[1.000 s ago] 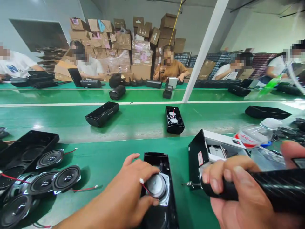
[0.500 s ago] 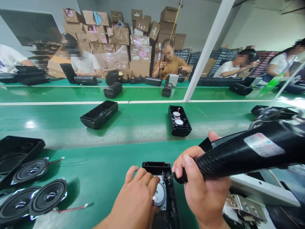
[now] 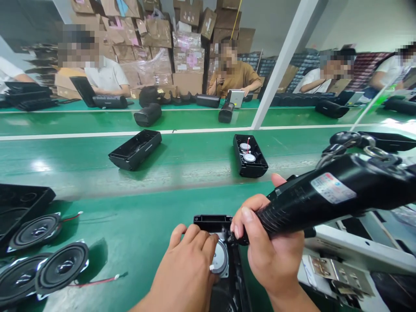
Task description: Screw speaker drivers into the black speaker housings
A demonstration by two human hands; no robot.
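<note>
A black open speaker housing (image 3: 212,222) lies on the green bench in front of me, with a round speaker driver (image 3: 221,261) seated in it. My left hand (image 3: 186,271) rests on the driver, fingers curled over its left edge, pressing it down. My right hand (image 3: 271,251) is wrapped round a black electric screwdriver (image 3: 325,197), whose tip points down at the housing's upper right corner beside the driver. The lower part of the housing is hidden by my hands.
Loose speaker drivers (image 3: 61,268) with red wires and a black tray (image 3: 19,203) lie at the left. On the green conveyor belt sit an empty housing (image 3: 134,149) and one holding two drivers (image 3: 250,156). A white box (image 3: 344,255) stands at the right. Several people work across the line.
My right hand brought the screwdriver from the right, over the white box, to the housing's corner. The left hand stayed on the driver. The camera tilted down and nearer.
</note>
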